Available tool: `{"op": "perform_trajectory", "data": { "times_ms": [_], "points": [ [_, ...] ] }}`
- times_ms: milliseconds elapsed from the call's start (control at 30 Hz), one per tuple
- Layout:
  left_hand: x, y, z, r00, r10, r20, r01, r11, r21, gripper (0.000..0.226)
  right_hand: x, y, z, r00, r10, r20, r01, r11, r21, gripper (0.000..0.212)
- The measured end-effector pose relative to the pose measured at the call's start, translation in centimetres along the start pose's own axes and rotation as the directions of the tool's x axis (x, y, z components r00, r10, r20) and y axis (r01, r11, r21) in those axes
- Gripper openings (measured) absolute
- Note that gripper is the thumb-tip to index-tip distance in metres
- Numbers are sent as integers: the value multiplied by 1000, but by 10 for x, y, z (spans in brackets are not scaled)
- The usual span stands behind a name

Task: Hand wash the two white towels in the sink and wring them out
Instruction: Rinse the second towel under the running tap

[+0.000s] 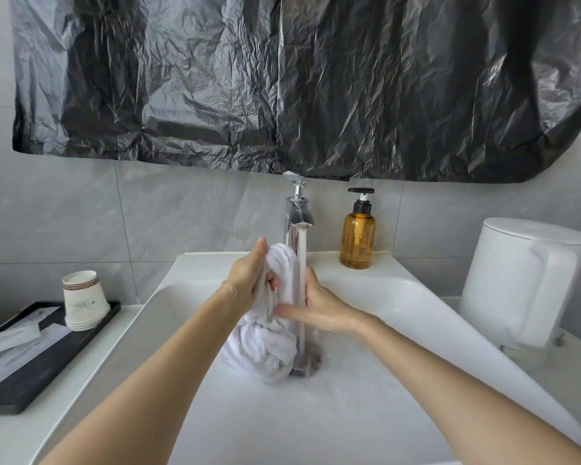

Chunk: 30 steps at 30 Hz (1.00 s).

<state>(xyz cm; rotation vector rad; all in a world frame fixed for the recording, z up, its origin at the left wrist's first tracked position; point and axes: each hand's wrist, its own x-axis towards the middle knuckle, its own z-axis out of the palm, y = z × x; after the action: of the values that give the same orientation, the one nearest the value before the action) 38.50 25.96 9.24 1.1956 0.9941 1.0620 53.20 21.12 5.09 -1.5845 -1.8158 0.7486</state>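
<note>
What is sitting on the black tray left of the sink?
A stack of paper cups stands at the far end of the black tray; flat white packets lie nearer. Anything beneath the packets is covered.

Single view, head-worn wide-angle, standing at the near edge of the white sink (416,317), facing forward and down at the tiled wall (182,213); chrome faucet (296,213) sits near frame centre, black plastic sheet (316,78) fills the upper half. Close range: both forearms (168,364) enter from the bottom edge, and left hand (249,280) and right hand (319,310) meet on the white towel (262,350) just below centre. Sideways reach: black tray (47,374) at lower left, white kettle (524,280) at right edge.
</note>
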Motion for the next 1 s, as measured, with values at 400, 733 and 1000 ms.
{"op": "perform_trajectory", "data": {
  "times_ms": [400, 733, 1000],
  "points": [
    [6, -12, 5, 953, 303, 29, -286, 857, 428, 42, 7, -30, -20, 966, 172, -195, 4, 739, 673, 29],
    [-19, -17, 30, 908, 402, -121, -304, 828, 470, 47, 2, -38, 17, 819, 236, -523, 12, 904, 428, 48],
    [-11, -11, 25, 968, 252, -14, -204, 815, 543, 47, -11, -33, -15, 886, 13, -464, -37, 998, -44, 49]
  ]
}}
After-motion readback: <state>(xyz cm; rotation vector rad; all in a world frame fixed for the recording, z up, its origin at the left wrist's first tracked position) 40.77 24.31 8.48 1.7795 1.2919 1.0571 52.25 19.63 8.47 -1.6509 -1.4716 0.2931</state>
